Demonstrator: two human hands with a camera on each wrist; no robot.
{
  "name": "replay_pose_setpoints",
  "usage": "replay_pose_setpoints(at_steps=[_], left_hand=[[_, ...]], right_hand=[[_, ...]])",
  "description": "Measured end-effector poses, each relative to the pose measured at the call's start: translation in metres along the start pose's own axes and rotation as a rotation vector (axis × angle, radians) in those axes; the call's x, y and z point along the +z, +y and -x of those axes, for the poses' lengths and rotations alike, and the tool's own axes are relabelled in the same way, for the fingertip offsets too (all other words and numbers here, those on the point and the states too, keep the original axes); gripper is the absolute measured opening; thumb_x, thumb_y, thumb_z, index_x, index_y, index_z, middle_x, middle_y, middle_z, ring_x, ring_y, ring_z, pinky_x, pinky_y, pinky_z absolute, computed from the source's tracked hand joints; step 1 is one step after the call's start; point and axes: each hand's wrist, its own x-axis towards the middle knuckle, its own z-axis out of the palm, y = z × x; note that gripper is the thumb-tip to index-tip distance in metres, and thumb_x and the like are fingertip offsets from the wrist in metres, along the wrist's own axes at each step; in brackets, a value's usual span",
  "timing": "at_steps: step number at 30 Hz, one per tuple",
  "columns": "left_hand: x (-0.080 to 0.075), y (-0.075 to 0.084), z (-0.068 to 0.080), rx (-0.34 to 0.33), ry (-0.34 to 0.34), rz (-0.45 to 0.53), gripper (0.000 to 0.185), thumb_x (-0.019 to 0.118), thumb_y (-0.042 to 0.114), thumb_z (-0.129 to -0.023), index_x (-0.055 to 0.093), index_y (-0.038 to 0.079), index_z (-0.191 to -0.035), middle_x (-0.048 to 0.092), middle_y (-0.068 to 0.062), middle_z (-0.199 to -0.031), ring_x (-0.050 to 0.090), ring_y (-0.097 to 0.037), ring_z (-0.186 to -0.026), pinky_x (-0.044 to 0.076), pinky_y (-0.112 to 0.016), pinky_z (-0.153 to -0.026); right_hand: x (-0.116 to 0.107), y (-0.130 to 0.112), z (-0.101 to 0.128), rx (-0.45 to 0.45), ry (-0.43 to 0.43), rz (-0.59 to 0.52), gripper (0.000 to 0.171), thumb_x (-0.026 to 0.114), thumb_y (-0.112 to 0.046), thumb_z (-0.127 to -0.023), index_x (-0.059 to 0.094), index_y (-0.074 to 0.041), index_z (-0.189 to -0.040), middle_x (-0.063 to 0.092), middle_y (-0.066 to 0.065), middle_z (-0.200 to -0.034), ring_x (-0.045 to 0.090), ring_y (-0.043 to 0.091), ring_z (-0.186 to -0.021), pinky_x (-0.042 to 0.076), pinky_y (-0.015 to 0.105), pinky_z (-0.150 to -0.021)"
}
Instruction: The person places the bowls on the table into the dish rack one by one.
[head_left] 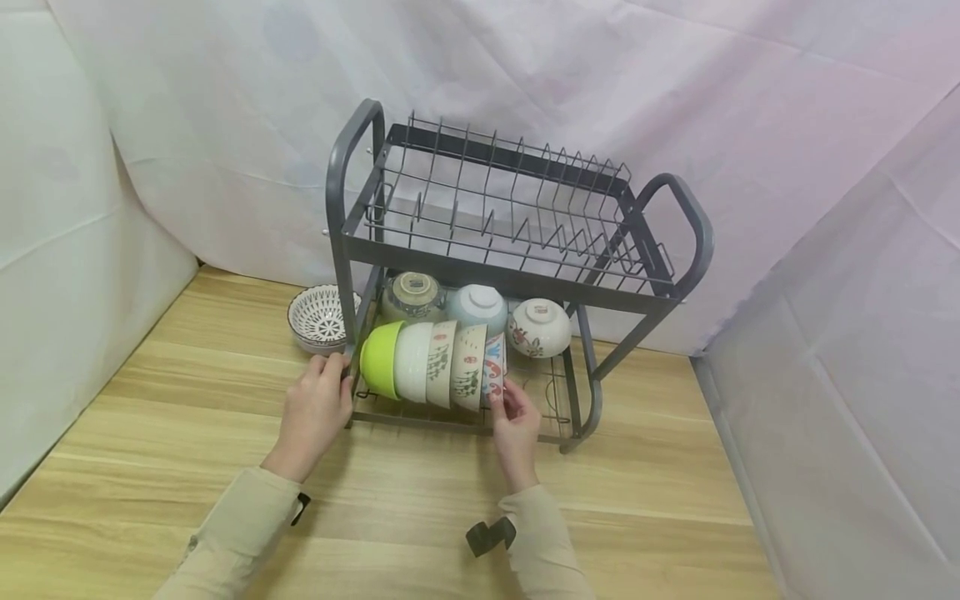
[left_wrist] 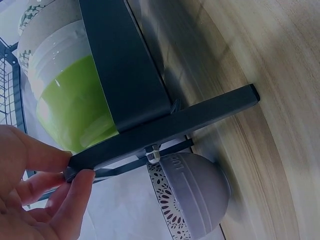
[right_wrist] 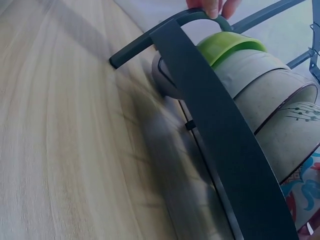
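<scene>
Fingers of the right hand (head_left: 514,419) pinch the rim of the patterned bowl (head_left: 492,367) ending a nested row on the dish rack's (head_left: 517,275) lower tier. Left hand (head_left: 318,410) fingers (left_wrist: 75,192) clamp the rack's front corner bar. Judging by this, most bowls are racked: five lie in the row behind the green bowl (head_left: 381,358), three more stand behind; one dotted bowl (head_left: 318,318) remains on the surface (head_left: 187,400), just left of the rack. Both forearms reach forward, wrists low.

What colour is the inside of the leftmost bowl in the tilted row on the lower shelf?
Lime green inside the leftmost bowl, clearest in the head view.
</scene>
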Motion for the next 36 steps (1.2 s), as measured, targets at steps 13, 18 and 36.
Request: replay_pose_setpoints(at_steps=[13, 18, 36], left_hand=[[-0.001, 0.0, 0.0, 0.003, -0.015, 0.001, 0.02, 0.066, -0.008, -0.069, 0.056, -0.006, -0.086, 0.055, -0.021, -0.076, 0.056, -0.036, -0.057, 0.05, -0.046, -0.048], [-0.001, 0.0, 0.0, 0.013, -0.008, -0.009, 0.021, 0.067, -0.008, -0.069, 0.056, -0.006, -0.086, 0.054, -0.021, -0.075, 0.055, -0.036, -0.056, 0.049, -0.045, -0.048], [0.0, 0.0, 0.0, 0.016, 0.0, -0.022, 0.022, 0.068, -0.007, -0.068, 0.056, -0.006, -0.087, 0.055, -0.021, -0.075, 0.055, -0.035, -0.056, 0.049, -0.045, -0.048]], right_hand=[[-0.019, 0.004, -0.002, -0.13, -0.145, 0.006, 0.042, 0.059, 0.005, -0.08, 0.049, 0.008, -0.121, 0.058, 0.025, -0.111, 0.054, 0.034, -0.108, 0.04, 0.035, -0.098], [-0.049, -0.009, -0.004, -0.246, -0.114, -0.011, 0.039, 0.056, 0.007, -0.083, 0.047, 0.011, -0.121, 0.053, 0.029, -0.117, 0.055, 0.016, -0.109, 0.039, 0.02, -0.096], [-0.116, -0.083, -0.067, -0.345, 0.343, 0.21, 0.035, 0.051, -0.01, -0.091, 0.052, -0.004, -0.125, 0.058, 0.011, -0.114, 0.053, 0.003, -0.091, 0.045, 0.021, -0.08]])
